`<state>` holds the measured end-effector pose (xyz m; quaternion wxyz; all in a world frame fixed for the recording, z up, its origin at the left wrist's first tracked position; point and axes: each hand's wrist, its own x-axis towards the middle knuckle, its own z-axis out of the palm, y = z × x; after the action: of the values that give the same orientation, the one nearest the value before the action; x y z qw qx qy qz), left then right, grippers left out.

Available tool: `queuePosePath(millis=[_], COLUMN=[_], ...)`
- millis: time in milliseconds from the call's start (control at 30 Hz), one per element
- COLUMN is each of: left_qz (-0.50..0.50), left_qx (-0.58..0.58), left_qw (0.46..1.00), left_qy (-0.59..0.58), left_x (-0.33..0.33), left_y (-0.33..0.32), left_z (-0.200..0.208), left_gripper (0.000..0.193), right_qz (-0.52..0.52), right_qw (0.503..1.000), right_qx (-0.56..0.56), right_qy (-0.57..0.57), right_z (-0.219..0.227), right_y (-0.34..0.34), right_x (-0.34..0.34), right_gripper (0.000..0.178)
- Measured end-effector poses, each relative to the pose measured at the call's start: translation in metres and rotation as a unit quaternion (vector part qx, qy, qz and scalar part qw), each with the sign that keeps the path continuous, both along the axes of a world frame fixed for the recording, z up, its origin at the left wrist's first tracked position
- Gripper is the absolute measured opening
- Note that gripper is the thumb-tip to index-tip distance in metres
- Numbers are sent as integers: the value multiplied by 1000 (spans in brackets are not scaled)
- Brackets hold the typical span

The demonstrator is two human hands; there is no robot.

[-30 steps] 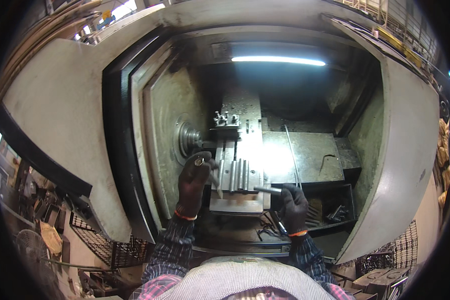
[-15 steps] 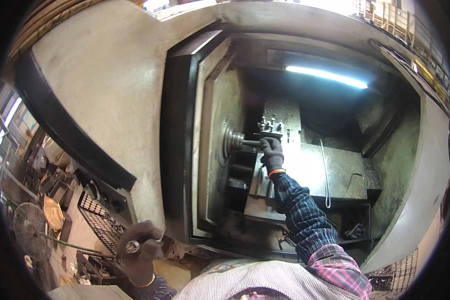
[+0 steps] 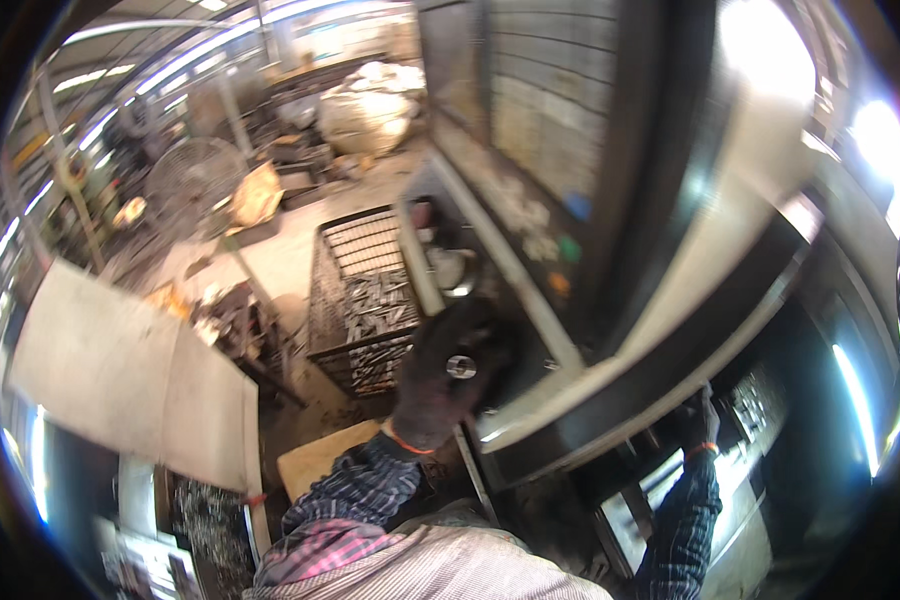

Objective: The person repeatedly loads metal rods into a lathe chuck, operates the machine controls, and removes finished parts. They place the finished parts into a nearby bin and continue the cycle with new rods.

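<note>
My left hand, in a dark glove, is in the middle of the view beside the machine's control panel. A small, shiny round metal part with a dark centre shows in its grip. The fingers reach toward the panel; whether they touch it is hidden in blur. My right hand, also gloved, is stretched into the lathe's opening at the right. Motion smears its fingers, and what they hold cannot be made out. Near it is a metal tool block inside the lathe.
A wire crate with many metal pieces stands beyond my left hand. A curved dark door edge lies between my arms. At the left are a pale cabinet panel and a floor fan; a large sack stands far back.
The view has swung left, away from the lathe's inside. My left hand has risen to the control panel with the round part. My right hand stays inside the lathe.
</note>
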<state>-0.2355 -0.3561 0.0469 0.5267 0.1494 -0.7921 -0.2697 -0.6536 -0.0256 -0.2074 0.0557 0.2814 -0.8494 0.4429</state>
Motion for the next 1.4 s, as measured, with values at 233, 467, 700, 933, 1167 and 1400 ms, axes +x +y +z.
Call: queuePosePath(millis=[233, 467, 700, 933, 1167, 1400], left_qz=[20, 5, -154, -512, -646, -639], left_qx=[-95, -190, -134, 89, 265, 263], left_qw=[995, 982, 979, 845, 701, 692], left_qy=[-27, -4, 24, -128, -142, -210], left_x=[2, 7, 17, 21, -24, -22], left_y=[-12, 4, 7, 83, 124, 133], left_z=[-8, -20, -14, -37, -55, -74], left_gripper=[43, 35, 39, 22, 32, 42], right_qz=[-46, -54, -47, 238, 237, 211], right_qw=[990, 997, 996, 962, 947, 962], right_qx=[73, 26, 70, -122, 45, 56], right_qy=[115, -52, 23, 55, 210, 162], right_z=[-74, -75, -7, 208, 240, 230], right_y=[20, 27, 12, 8, -22, -9], right_x=[-52, -64, -16, 217, 319, 324], right_gripper=[78, 56, 53, 53, 46, 25])
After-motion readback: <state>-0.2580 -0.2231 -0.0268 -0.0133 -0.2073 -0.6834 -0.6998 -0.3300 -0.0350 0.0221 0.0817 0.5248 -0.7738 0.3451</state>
